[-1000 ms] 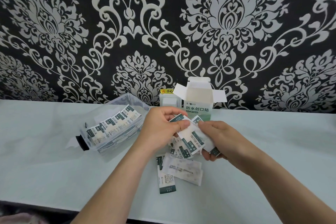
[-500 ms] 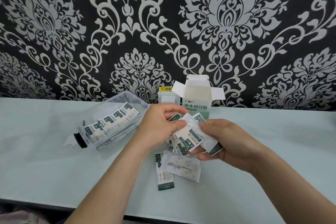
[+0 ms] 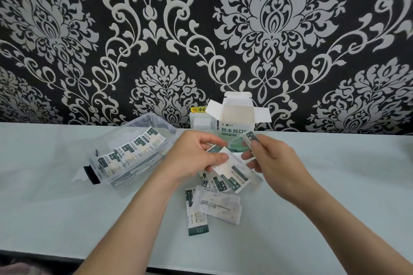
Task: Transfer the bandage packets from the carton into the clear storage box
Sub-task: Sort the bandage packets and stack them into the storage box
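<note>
A small fan of white-and-dark-green paper bandage packets is held just above the table, pinched near its upper left corner between the thumb and curled fingers of the left hand. The right hand pinches a single packet of the same kind, raised on edge in front of the carton (its print is too blurred to read). Two loose packets lie overlapping on the pale grey-green table just below the hands. The clear plastic storage box sits to the left at a slant, a black latch at its near end and a row of packets inside. The white cardboard carton stands upright behind the hands, top flaps open, against black wallpaper with a silver damask pattern.
</note>
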`<state>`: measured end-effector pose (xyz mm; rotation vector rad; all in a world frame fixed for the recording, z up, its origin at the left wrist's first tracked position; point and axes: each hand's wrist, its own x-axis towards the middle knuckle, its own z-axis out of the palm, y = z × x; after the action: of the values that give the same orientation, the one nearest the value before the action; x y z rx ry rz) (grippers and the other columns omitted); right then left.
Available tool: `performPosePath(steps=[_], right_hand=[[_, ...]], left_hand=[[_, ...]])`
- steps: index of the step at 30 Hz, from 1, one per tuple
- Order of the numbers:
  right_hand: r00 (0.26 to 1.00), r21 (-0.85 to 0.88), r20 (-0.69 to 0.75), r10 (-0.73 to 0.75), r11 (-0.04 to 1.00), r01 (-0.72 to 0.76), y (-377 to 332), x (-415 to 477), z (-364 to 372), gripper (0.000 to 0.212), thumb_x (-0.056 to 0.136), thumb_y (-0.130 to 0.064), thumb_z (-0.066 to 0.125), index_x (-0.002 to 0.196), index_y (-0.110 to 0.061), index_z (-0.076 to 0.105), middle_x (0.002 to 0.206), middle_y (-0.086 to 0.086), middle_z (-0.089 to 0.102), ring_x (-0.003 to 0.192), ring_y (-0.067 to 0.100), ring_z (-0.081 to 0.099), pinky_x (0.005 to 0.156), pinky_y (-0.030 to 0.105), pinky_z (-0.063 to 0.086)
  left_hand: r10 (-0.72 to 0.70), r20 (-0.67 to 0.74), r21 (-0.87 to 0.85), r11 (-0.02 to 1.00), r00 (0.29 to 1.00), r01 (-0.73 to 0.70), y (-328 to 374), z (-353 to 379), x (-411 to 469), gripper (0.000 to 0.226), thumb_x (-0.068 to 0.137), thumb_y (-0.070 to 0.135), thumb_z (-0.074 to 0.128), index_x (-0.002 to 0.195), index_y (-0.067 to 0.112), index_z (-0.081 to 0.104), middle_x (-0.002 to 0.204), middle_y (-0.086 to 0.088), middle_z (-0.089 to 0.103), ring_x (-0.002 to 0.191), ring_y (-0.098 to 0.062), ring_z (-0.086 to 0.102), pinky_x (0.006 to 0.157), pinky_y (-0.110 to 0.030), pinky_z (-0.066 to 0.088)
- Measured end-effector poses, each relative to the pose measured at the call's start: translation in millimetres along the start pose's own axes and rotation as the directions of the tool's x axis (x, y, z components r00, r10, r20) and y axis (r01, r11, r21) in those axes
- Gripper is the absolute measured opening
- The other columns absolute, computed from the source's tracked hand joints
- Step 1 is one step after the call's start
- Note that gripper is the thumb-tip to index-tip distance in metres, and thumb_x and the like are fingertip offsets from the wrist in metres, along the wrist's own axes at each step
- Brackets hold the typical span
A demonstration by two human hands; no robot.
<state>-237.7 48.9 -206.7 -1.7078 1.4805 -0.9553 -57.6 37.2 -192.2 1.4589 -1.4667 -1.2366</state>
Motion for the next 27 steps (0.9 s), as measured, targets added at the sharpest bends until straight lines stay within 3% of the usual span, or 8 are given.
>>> performPosePath(steps=[4, 6, 9, 12, 16, 22, 25, 27], right_hand=[[0.987, 0.057, 0.156, 0.046, 0.997, -0.056, -3.5, -4.5, 15.9, 0.028, 0.103, -0.017, 0.038, 0.084, -0.017, 0.059, 0.065, 0.004, 0.059, 0.048, 0.016, 0.054, 0.041, 0.027, 0.042], [0.969, 0.237, 0.208, 0.134, 0.954, -0.183, -3.3, -2.4, 13.9, 0.030, 0.104, -0.017, 0.038, 0.082, -0.012, 0.058, 0.058, 0.005, 0.051, 0.041, 0.012, 0.042, 0.039, 0.024, 0.032], [0.908, 0.507, 0.365, 0.204, 0.775, -0.378, -4.1, -0.6, 6.2, 0.024, 0.103, -0.014, 0.040, 0.088, -0.008, 0.058, 0.058, 0.004, 0.045, 0.043, 0.009, 0.029, 0.042, 0.021, 0.017], [0.871, 0.595, 0.451, 0.195, 0.662, -0.456, -1.8, 1.8, 2.1, 0.023, 0.099, -0.004, 0.039, 0.085, -0.011, 0.056, 0.058, -0.001, 0.041, 0.044, 0.007, 0.024, 0.039, 0.016, 0.016], [0.841, 0.680, 0.515, 0.168, 0.517, -0.520, -0.9, 3.3, -0.9, 0.018, 0.097, -0.003, 0.042, 0.088, -0.009, 0.056, 0.057, -0.002, 0.042, 0.043, 0.004, 0.025, 0.037, 0.012, 0.018], [0.822, 0.601, 0.540, 0.178, 0.602, -0.526, -3.7, 1.2, 2.5, 0.029, 0.092, 0.005, 0.037, 0.093, -0.009, 0.062, 0.059, -0.001, 0.046, 0.046, 0.005, 0.031, 0.036, 0.013, 0.021], [0.831, 0.520, 0.515, 0.210, 0.695, -0.497, -5.2, -0.2, 3.1, 0.023, 0.099, -0.009, 0.043, 0.096, -0.008, 0.066, 0.067, 0.004, 0.059, 0.052, 0.010, 0.046, 0.042, 0.018, 0.034], [0.819, 0.498, 0.530, 0.219, 0.701, -0.510, -5.6, -1.3, 2.6, 0.031, 0.102, -0.028, 0.044, 0.104, -0.007, 0.067, 0.077, 0.009, 0.067, 0.062, 0.016, 0.059, 0.053, 0.027, 0.049]], left_hand=[[-0.001, -0.017, -0.151, 0.988, 1.000, -0.002, -1.2, 16.5, 0.6, 0.025, 0.077, 0.002, 0.077, 0.098, 0.016, 0.074, 0.081, -0.006, 0.072, 0.060, -0.005, 0.062, 0.052, -0.017, 0.048], [-0.013, -0.010, -0.251, 0.968, 1.000, 0.011, -0.6, 16.2, 0.9, 0.026, 0.077, 0.004, 0.077, 0.100, 0.017, 0.073, 0.078, -0.004, 0.073, 0.061, -0.006, 0.064, 0.053, -0.016, 0.049], [-0.022, 0.034, -0.377, 0.925, 0.999, 0.033, 1.9, 12.0, 0.1, 0.032, 0.074, 0.005, 0.076, 0.104, 0.013, 0.071, 0.086, -0.010, 0.075, 0.064, -0.010, 0.067, 0.049, -0.015, 0.050], [-0.002, 0.079, -0.424, 0.905, 0.997, 0.035, 3.3, 7.0, -1.4, 0.041, 0.066, 0.012, 0.076, 0.107, 0.011, 0.070, 0.085, -0.013, 0.074, 0.058, -0.011, 0.065, 0.045, -0.014, 0.049], [0.086, 0.178, -0.417, 0.909, 0.980, -0.004, 1.9, -0.2, -3.1, 0.040, 0.072, -0.001, 0.071, 0.111, 0.009, 0.069, 0.094, -0.013, 0.074, 0.073, -0.017, 0.071, 0.054, -0.017, 0.055], [0.143, 0.144, -0.209, 0.972, 0.979, -0.111, 0.6, 1.4, -1.7, 0.027, 0.078, -0.006, 0.071, 0.102, 0.007, 0.072, 0.090, -0.010, 0.075, 0.074, -0.016, 0.069, 0.059, -0.019, 0.052], [0.139, 0.084, -0.031, 0.990, 0.987, -0.137, -1.2, 7.7, -0.5, 0.014, 0.080, 0.004, 0.074, 0.092, 0.011, 0.074, 0.082, -0.004, 0.075, 0.065, -0.011, 0.062, 0.057, -0.019, 0.050], [0.134, 0.031, 0.088, 0.987, 0.990, -0.137, -4.0, 8.1, 2.5, 0.009, 0.081, 0.011, 0.075, 0.088, 0.017, 0.075, 0.083, -0.001, 0.075, 0.071, -0.011, 0.065, 0.067, -0.026, 0.054]])
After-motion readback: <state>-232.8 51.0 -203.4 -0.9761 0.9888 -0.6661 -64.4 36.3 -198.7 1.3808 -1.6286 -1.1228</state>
